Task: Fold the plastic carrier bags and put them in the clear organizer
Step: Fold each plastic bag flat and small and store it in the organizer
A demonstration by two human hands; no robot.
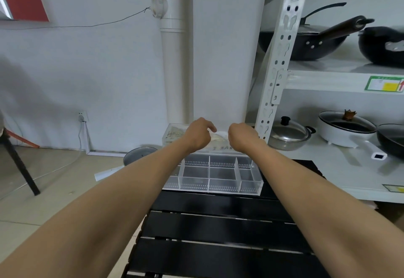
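2 bare forearms reach from the near edge toward the far end of a black slatted desk [218, 223]. Each left hand [197, 134] finger is curled, with the thumb or a finger poking out to the right; whether it pinches anything cannot be told from behind. The right hand [242, 135] is curled into a loose fist with its back to the camera, and its grip cannot be made out either. Between the 2 hands, and partly hidden by them, shows a pale, crumpled piece of white plastic carrier bag [219, 135], lying in or over a clear lidded plastic box [175, 134] at the far end of the desk.

Just nearer than the hands sits the clear acrylic organizer [215, 177] with upright dividers forming several compartments and comb-like slotted strips along its long walls; the compartments in view hold nothing.

Left of the desk, a round glass pot lid [140, 154] lies on the tiled floor. To the right stands a white metal shelving rack [282, 54]: dark woks [306, 43] on the upper shelf, a steel lidded pot [288, 134] and a white electric pan [347, 129] on the lower. A white drainpipe [172, 43] runs down the far wall.
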